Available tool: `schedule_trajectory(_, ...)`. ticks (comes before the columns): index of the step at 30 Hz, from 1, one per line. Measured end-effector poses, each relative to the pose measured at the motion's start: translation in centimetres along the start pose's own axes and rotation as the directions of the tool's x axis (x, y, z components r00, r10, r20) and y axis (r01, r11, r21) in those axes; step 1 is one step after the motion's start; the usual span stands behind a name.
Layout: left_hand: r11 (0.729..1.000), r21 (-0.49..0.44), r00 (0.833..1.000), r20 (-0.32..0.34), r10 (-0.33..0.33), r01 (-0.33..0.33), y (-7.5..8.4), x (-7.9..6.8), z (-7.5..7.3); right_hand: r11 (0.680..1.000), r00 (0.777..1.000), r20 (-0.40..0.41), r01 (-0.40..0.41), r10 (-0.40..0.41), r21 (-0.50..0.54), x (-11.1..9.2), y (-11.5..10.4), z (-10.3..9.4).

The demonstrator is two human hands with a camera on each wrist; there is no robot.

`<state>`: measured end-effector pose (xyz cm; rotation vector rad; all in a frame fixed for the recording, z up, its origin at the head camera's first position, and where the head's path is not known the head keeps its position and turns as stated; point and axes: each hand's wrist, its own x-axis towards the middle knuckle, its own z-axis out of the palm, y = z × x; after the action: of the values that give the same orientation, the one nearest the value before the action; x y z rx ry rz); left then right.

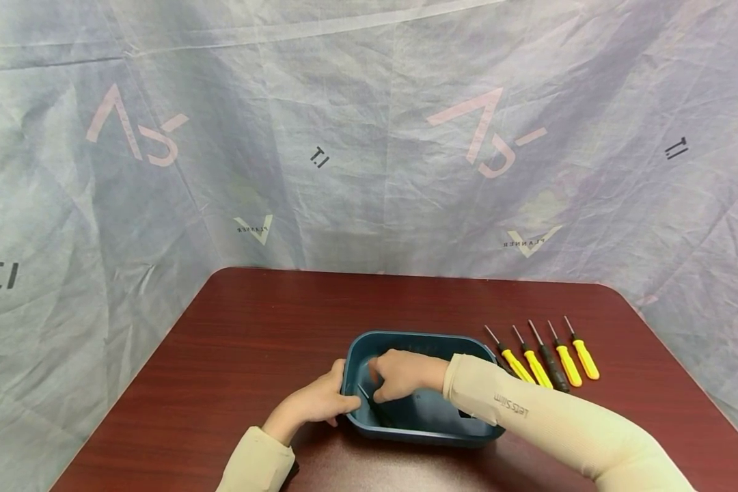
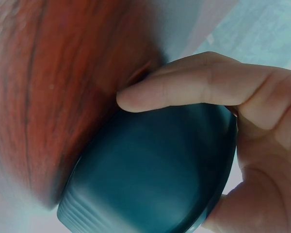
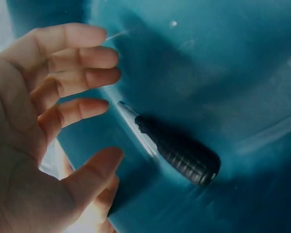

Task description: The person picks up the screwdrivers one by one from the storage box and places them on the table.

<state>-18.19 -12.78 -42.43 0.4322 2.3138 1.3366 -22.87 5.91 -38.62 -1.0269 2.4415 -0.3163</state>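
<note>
A dark blue-green plastic box [image 1: 424, 436] sits on the table. My left hand [image 1: 315, 402] grips its left end, thumb at the rim; in the left wrist view the fingers lie along the outer wall [image 2: 150, 160]. Inside the box is a screwdriver with a black ribbed handle [image 3: 186, 155], lying near the left end. My right hand [image 1: 406, 374] reaches into the box above it. The right wrist view shows that hand [image 3: 43, 111] with fingers spread and loosely bent, apart from the screwdriver and holding nothing.
Right of the box, several screwdrivers lie side by side, with yellow handles [image 1: 567, 365] and black ones [image 1: 552, 369]; my right forearm partly covers them. The reddish-brown table [image 1: 252, 321] has a grey printed cloth [image 1: 369, 137] hanging behind it.
</note>
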Motion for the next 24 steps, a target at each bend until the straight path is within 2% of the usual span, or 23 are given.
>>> schedule_trajectory(16, 1.000, 0.003, 1.000, 0.006, -0.010, 0.010, -0.2, 0.0, -0.1, 0.997, 0.997, 0.025, -0.071, 0.072, -0.034, 1.7, -0.5, 1.1)
schedule_trajectory(24, 1.000, 0.019, 1.000, 0.000, 0.009, -0.009, -0.1, 0.0, 0.0, 0.986, 0.996, -0.007, -0.090, 0.090, -0.144, 2.5, -0.8, 1.9)
